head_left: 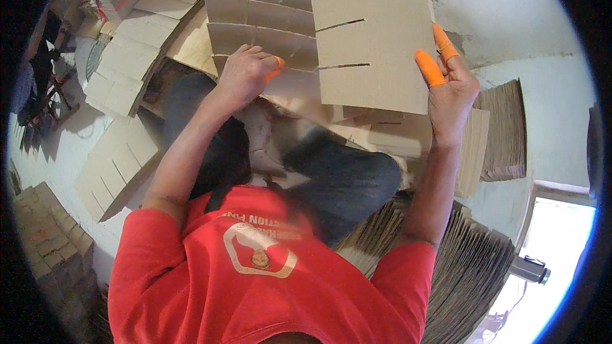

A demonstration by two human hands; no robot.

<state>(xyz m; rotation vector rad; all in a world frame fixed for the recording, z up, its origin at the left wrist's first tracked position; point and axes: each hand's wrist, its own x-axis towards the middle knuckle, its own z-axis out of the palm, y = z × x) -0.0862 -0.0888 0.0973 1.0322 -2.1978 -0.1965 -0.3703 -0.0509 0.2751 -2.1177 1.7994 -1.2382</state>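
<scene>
A slotted cardboard sheet point(389, 38) is raised on the right, with several slits cut in from its left edge. My right hand point(456, 89) grips its right edge, with orange finger covers on the thumb and a finger. To the left, several upright cardboard strips point(280, 35) stand in parallel rows, joined by a crossing piece. My left hand point(245, 76) is closed at the nearest strip, its fingers curled over the edge and an orange cover on the thumb. The sheet hides the right ends of the strips.
Under the strips is a pale board point(299, 107). Slotted sheets point(118, 165) lie at the left, below more flat cardboard point(131, 57). Stacked cardboard point(503, 130) leans by the right wall; a large stack point(465, 274) stands beside me. Cardboard bundles point(51, 236) are piled at the lower left.
</scene>
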